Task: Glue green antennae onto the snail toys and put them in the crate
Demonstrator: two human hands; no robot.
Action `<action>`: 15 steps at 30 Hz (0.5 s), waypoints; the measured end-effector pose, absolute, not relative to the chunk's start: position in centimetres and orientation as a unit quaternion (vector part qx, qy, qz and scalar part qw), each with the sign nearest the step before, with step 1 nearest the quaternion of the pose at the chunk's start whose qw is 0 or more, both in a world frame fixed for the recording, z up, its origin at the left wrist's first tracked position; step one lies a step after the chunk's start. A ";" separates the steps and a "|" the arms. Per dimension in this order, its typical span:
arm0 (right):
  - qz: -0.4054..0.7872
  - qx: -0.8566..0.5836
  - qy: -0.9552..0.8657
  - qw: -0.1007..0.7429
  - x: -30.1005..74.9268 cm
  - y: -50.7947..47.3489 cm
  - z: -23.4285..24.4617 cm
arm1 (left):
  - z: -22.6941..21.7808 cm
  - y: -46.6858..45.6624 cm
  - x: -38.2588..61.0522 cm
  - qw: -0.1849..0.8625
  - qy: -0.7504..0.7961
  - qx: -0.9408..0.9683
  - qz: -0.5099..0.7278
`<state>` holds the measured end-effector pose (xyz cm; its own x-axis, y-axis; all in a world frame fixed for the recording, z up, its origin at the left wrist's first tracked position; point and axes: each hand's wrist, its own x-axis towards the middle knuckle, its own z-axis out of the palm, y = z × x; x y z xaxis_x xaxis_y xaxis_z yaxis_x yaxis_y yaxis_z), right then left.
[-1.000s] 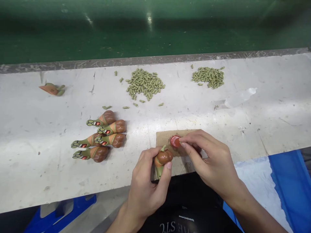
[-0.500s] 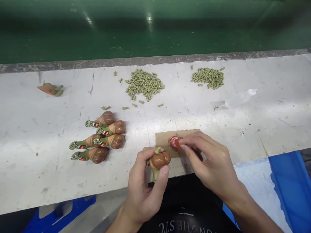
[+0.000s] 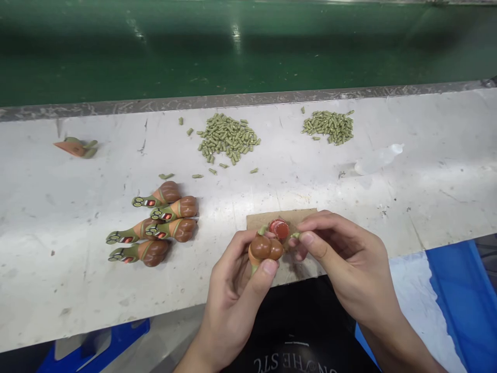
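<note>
The left hand point(image 3: 233, 292) clamps a brown toy snail point(image 3: 266, 248) tight — no slipping — and the right hand point(image 3: 349, 259) pinches a small green piece point(image 3: 295, 235) beside it.

Left hand point(image 3: 233, 282) grips a brown toy snail point(image 3: 266, 248); right hand point(image 3: 345, 259) pinches a small green piece point(image 3: 295, 235) beside a red cap point(image 3: 278, 229) on cardboard point(image 3: 305, 218)

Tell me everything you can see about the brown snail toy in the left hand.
The brown snail toy looks like molded, glossy plastic. Its rounded, lobed brown shell sits on an orange rim, with an olive-green body below. A short green stub rises at the top of the shell, and the body's lower end narrows below the shell. The toy is gripped by the fingers and thumb of the left hand, with the thumb pressed against its front. It is held above a piece of cardboard; whether it touches the cardboard cannot be told.
</note>
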<state>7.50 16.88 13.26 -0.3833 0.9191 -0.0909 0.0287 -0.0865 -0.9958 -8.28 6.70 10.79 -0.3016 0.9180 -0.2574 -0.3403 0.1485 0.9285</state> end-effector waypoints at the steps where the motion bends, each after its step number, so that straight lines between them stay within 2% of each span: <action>1: 0.615 -0.417 -0.560 0.366 7.5 16.8 13.3 | 10.8 6.7 -8.2 0.535 0.536 0.262 0.598; 15: 0.602 -0.410 -0.583 0.359 7.9 16.6 13.0 | 10.8 6.9 -8.2 0.546 0.532 0.279 0.584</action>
